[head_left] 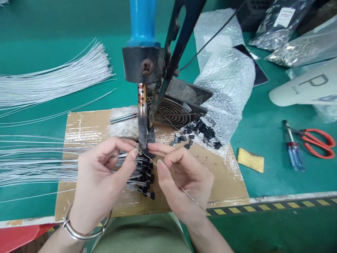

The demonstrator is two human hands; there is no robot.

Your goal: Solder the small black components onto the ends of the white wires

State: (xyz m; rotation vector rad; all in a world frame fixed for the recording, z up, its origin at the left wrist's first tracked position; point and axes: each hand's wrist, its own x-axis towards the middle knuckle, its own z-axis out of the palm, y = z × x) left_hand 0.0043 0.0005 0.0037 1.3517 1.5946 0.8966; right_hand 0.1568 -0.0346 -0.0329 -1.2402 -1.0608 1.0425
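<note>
A soldering iron [142,116] with a blue handle hangs tip down in a black clamp and stand. Just left of its tip, my left hand [96,175] is closed, thumb and forefinger pinching a thin white wire; the wire's very end is hidden at the fingertips. On the tip's other side, my right hand [188,172] pinches a strand of solder wire [188,195], which runs up to the tip and trails down past the wrist. Beneath my fingers lie several white wires with small black connectors [146,175] on their ends.
Cardboard [223,182] lies under the work. A fan [179,109] and loose black pieces [205,133] sit behind, beside bubble wrap [226,91]. A wire bundle [58,80] lies left. At right are a yellow sponge [250,160], a screwdriver [294,153] and orange-handled pliers [318,140].
</note>
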